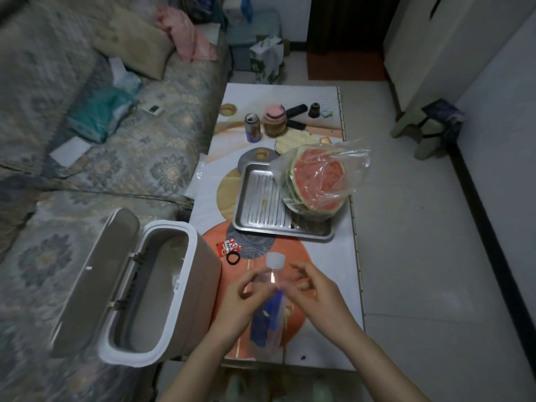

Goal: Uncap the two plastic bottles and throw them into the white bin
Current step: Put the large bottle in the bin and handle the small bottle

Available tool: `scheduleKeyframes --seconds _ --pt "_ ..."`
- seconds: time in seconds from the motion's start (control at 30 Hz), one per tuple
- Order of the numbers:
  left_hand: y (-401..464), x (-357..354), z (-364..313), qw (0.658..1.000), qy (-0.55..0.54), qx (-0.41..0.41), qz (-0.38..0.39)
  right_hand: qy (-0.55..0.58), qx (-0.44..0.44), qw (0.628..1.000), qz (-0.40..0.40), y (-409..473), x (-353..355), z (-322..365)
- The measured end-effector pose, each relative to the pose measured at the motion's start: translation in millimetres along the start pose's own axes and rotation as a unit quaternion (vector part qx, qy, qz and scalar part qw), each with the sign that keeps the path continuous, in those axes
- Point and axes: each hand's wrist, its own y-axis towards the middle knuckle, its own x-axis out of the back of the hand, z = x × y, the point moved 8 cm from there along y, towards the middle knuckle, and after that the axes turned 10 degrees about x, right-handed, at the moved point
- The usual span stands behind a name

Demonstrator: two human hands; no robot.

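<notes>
A clear plastic bottle (268, 317) with a blue label stands tilted over the near end of the low table, its white cap (275, 261) on top. My left hand (240, 297) grips the bottle's upper part from the left. To the right of the neck, my right hand (316, 291) has its fingers curled and apart, close to the cap but not closed on it. The white bin (174, 352) stands to the left of the table with its lid (95, 280) swung open. A second bottle is not clearly visible.
On the table (345, 300) behind the bottle lie a red wrapper (229, 246), a black hair tie (233, 258) and a metal tray (258, 204) holding a bagged watermelon half (316, 181). A can (252, 127) and jars stand farther back. A sofa (87, 140) runs along the left.
</notes>
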Motion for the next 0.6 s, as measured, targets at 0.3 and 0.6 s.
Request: scheduleKeyframes --seconds 0.3,0.6 --pt "-40.2 24.6 -53.8 0.983 0.109 -0.134 -0.066 -0.145 0.145 0.979 0.009 10.9 27.2 103.8" --pt "-78.8 48.5 -109.6 0.969 0.114 -0.197 -0.098 -0.199 0.259 0.945 0.036 0.0 17.2 168.0"
